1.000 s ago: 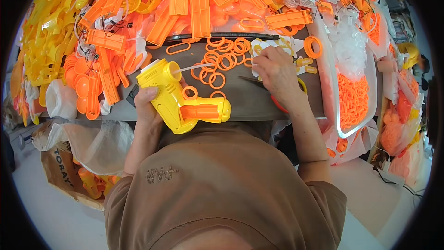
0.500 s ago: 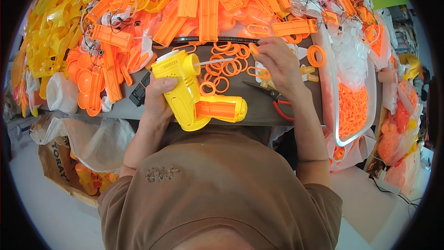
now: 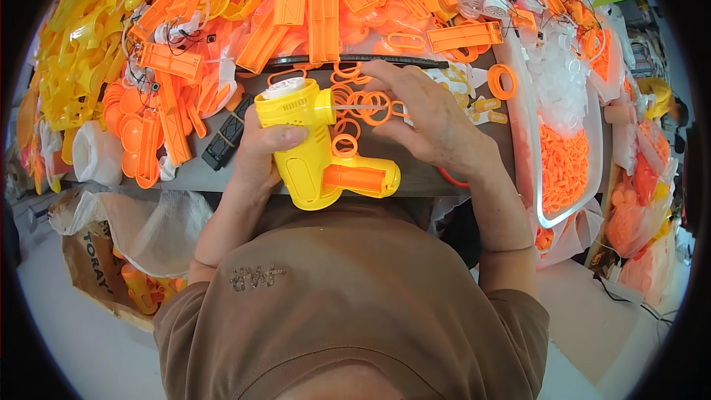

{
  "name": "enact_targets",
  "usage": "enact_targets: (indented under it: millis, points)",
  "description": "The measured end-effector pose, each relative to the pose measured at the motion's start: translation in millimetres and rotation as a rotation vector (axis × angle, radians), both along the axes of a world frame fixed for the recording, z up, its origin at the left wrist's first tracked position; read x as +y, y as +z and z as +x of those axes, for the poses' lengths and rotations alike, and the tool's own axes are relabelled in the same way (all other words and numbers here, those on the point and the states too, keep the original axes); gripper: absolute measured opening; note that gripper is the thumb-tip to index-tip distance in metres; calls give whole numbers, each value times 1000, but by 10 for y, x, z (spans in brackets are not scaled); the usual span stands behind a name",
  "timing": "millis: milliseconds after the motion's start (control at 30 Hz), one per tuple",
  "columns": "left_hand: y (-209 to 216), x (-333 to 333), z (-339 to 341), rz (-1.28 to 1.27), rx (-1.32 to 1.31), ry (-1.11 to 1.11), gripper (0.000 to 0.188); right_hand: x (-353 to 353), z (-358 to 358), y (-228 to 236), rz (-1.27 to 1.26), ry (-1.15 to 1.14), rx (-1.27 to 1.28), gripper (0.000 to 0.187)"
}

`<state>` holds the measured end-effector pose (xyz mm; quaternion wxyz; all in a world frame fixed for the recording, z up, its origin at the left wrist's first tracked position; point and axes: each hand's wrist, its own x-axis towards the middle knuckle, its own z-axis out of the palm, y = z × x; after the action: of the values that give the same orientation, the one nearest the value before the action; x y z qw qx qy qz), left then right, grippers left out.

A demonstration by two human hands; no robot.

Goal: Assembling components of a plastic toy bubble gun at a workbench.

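My left hand (image 3: pixel 265 144) is wrapped round a yellow toy bubble gun (image 3: pixel 300 167), thumb across its side. The gun has a white round cap (image 3: pixel 284 87) at its top and an orange insert (image 3: pixel 355 178) in its handle. From its nozzle a thin clear tube (image 3: pixel 355 107) points right, over loose orange rings (image 3: pixel 378 112) on the table. My right hand (image 3: pixel 426 115) hovers beyond the tube's end, thumb and fingers apart, with no held thing visible. Beneath that hand the scissors are mostly hidden; a bit of red handle (image 3: pixel 453 179) shows.
Orange and yellow plastic parts (image 3: pixel 322 18) are heaped at the back. A clear bin (image 3: pixel 544 211) of small orange pieces stands at right. Left of the gun lies a black tool (image 3: pixel 222 144). A sack (image 3: pixel 96 252) of parts is below the table's left edge.
My right hand has come nearer and spread its fingers; the orange piece it pinched is no longer seen in it. The gun has shifted slightly right and turned a little.
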<state>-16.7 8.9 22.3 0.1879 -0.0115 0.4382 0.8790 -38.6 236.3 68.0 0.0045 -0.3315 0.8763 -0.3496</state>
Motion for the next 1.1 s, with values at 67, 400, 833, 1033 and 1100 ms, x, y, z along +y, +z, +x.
enact_targets:
  millis: [67, 400, 833, 1033, 1100]
  points:
    - [-1, 1, 4, -80, 11, -5, 66, -99, -27, 52, 43, 43, -10, 62]
    - [111, 40, 49, -130, 19, -36, 56, -296, 57, -49, -298, 61, -256, 57]
    - [141, 7, 119, -491, 398, 19, 66, -217, 211, -118, -184, 47, 98, 40]
    - [220, -34, 225, -548, 529, -78, 67, -207, 303, -124, -175, 258, 161, 31]
    - [261, -60, 242, -527, 575, -145, 68, -196, 381, -114, -180, 288, 123, 31]
